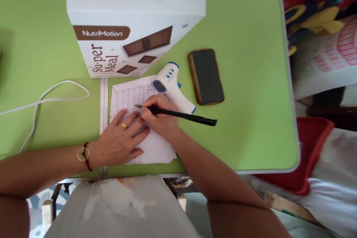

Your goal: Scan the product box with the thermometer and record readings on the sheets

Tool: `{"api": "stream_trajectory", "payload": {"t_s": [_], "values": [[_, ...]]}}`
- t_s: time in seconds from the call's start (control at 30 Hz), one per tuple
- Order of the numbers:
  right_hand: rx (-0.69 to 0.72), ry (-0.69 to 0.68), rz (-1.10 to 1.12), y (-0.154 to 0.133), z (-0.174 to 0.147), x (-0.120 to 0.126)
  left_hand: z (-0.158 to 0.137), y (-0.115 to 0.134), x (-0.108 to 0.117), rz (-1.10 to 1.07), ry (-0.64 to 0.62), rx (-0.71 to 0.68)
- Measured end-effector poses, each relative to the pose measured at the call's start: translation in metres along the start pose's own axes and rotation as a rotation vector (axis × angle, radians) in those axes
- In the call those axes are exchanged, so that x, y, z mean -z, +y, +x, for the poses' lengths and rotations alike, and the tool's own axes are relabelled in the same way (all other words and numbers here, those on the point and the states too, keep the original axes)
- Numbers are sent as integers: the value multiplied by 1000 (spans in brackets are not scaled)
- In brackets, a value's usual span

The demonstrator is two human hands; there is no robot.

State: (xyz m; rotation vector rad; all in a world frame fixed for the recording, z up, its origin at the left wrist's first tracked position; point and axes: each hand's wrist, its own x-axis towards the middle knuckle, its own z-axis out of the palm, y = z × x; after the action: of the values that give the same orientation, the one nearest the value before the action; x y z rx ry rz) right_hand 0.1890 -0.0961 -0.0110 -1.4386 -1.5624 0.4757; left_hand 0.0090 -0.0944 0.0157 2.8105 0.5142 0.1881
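A black pen (192, 116) is gripped in my right hand (163, 117), its tip close to a sheet of paper (158, 148) covered with rows of small handwriting. My left hand (122, 137) lies with fingers spread on the sheet, holding nothing; a ring and a bracelet show on it. Across the upper right part of the paper rests a white and blue infrared thermometer (174, 87), just beyond my right hand. The hands hide part of the writing.
Behind the paper stands a large white NutriMotion box (139, 22). A smartphone (206, 76) in a brown case lies right of the thermometer. A white cable (55, 99) loops at left on the green folding table (251, 81). Bags and cloth crowd the right side.
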Motion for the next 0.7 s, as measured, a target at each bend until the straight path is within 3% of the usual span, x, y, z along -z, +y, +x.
{"api": "stream_trajectory", "payload": {"t_s": [0.4, 0.7], "values": [[-56, 48, 10, -1, 1, 0, -1, 0, -3, 11, 44, -2], [-40, 29, -2, -1, 1, 0, 0, 0, 0, 3, -8, 4]]}}
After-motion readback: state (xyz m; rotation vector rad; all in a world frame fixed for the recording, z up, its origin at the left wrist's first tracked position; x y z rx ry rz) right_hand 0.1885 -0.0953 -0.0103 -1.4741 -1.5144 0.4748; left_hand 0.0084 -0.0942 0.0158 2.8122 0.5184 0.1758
